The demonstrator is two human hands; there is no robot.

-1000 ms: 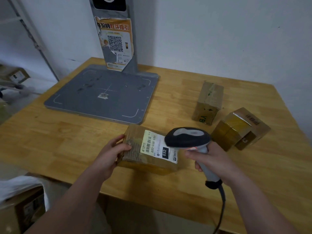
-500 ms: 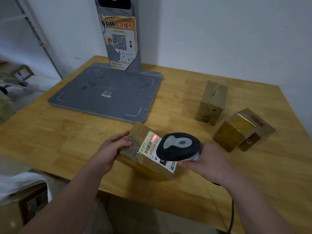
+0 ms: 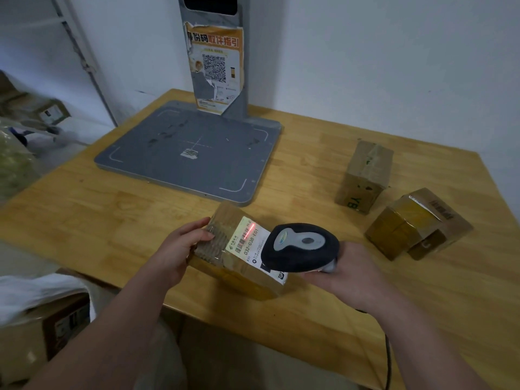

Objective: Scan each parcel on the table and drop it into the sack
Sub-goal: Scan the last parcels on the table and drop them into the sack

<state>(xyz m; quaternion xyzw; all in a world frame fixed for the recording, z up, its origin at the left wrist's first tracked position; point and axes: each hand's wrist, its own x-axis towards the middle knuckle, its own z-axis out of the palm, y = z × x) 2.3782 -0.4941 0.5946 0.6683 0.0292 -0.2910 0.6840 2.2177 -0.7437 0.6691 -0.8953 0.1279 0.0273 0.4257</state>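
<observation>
- At the lower left, below the table's front edge, a white sack [image 3: 33,294] lies blurred over a cardboard box [image 3: 64,322]
- The wooden table [image 3: 84,209] carries a grey scanning platform [image 3: 191,153] at the back, with an upright post [image 3: 239,80] bearing a torn orange poster [image 3: 215,66] with a QR code
- The left hand [image 3: 180,249] grips the left end of the held parcel [image 3: 219,266]; its fingers [image 3: 206,236] are curled over the top edge and pressed onto the cardboard, the palm against the end face
- This parcel is tilted, with its labelled face turned up toward the camera, above the table near the front edge; whether its underside touches the wood cannot be told
- Its white label [image 3: 249,243] shows a barcode and printed code, and a short red scan line [image 3: 251,230] falls across the label's upper part
- The black scanner [image 3: 301,247] hangs head-down just over the label's right half, covering part of it
- The right hand [image 3: 351,274] holds the scanner from below, fingers closed round its handle; most of them are hidden under the head
- A dark cable [image 3: 388,358] runs down past the right forearm
- Farther right, two more parcels rest on the table: a taped parcel [image 3: 365,175] standing well behind, and a squat parcel [image 3: 416,223] nearer the right edge, the two close together but apart
</observation>
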